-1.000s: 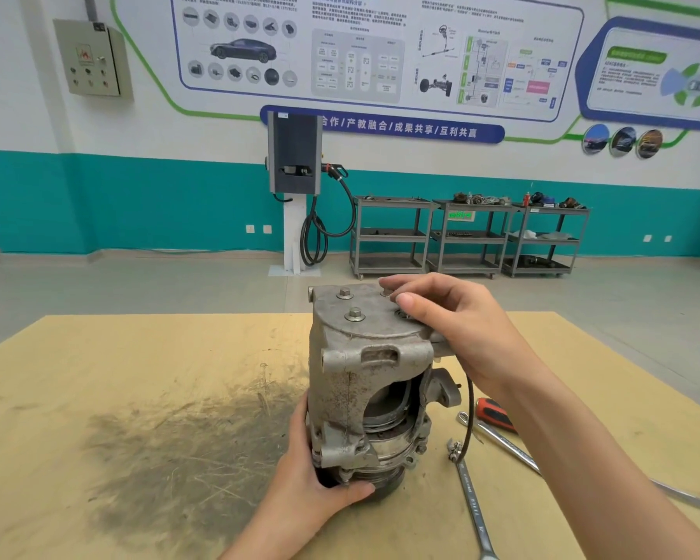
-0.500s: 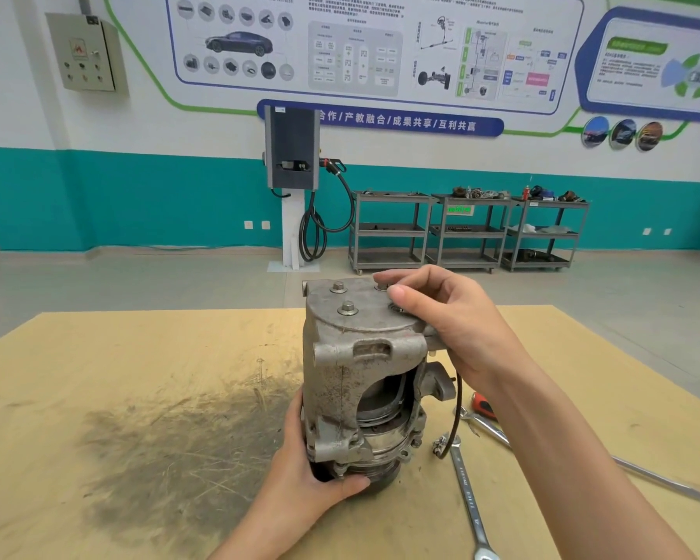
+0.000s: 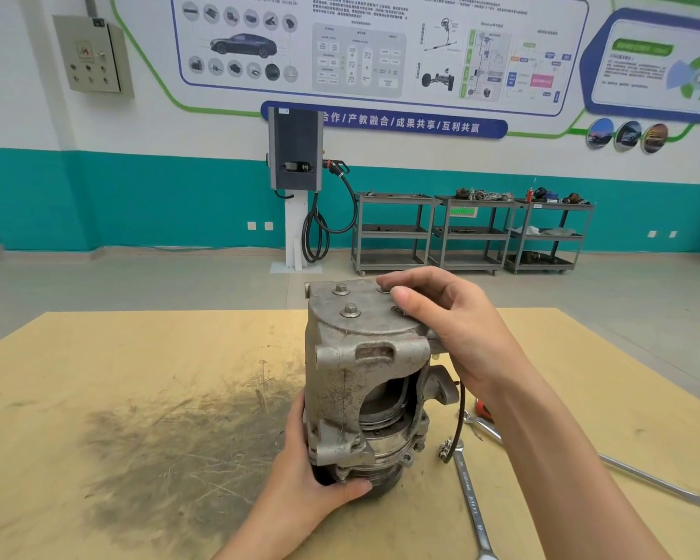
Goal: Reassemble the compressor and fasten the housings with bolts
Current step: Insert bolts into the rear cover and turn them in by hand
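Head view: compressor (image 3: 364,381) upright on the bench (image 3: 138,377), left hand (image 3: 312,470) gripping its base, probably to steady it, while right hand (image 3: 449,321) pinches a bolt (image 3: 399,311) on its top, two bolts (image 3: 350,310) seated beside.

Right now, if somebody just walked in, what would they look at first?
Probably the big grey metal compressor standing upright in the middle of the yellow-brown table. The left hand grips its base while the right hand sits on its top by the bolts. Next they would notice the dark smudge on the table to the left, and the wrench lying to the right.
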